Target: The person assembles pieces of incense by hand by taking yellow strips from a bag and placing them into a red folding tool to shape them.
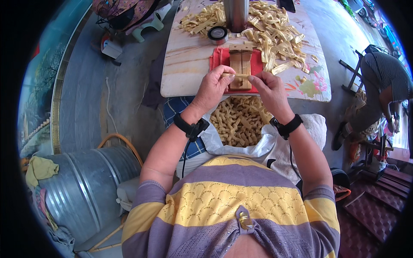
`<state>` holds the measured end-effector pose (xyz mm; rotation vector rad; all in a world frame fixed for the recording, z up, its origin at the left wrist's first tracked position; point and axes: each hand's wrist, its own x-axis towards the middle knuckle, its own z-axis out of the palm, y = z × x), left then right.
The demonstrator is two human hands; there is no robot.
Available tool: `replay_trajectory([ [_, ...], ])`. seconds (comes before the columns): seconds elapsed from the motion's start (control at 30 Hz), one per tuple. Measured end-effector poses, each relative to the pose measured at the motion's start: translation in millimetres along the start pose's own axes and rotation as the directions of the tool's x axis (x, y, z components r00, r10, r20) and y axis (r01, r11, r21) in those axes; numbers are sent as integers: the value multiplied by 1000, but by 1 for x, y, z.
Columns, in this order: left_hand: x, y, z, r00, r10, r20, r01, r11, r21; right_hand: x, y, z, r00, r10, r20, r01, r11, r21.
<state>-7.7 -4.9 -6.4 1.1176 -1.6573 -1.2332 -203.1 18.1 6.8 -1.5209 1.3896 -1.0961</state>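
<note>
My left hand (214, 86) and my right hand (271, 88) meet at the table's near edge, each closed in a pinch. Stretched between their fingertips is a thin pale yellow strip (240, 75). Directly beneath it lies a wooden block (239, 58) with a groove down its middle, on a red cloth (218, 57). Below my hands, a white plastic bag (256, 150) in front of me holds many short, yellowish, knotted-looking pieces (236, 122). A loose heap of similar flat strips (275, 34) covers the far part of the table.
On the patterned table (185, 69) stand a tall metal cylinder (236, 17) and a dark round lid (218, 34). A large metal drum (86, 185) is at the lower left. To the right, another person (383, 81) bends over. A green stool (148, 28) stands far left.
</note>
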Motion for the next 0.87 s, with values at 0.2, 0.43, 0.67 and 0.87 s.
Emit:
replay_trajectory([
  [0.2, 20, -4, -3, 996, 36, -83, -29, 996, 84, 22, -2, 4, 999, 31, -22, -30, 999, 31],
  [0.43, 11, -1, 0, 993, -87, -79, 115, 865, 488, 20, 33, 6, 999, 53, 12, -45, 936, -350],
  [0.67, -50, 8, 0, 999, 51, -9, -46, 945, 325, -32, -33, 14, 968, -251, -15, 244, 952, -187],
  [0.87, -79, 15, 15, 835, -225, 502, 519, 621, -587, -80, -46, 30, 936, -336, 107, 328, 941, 85],
])
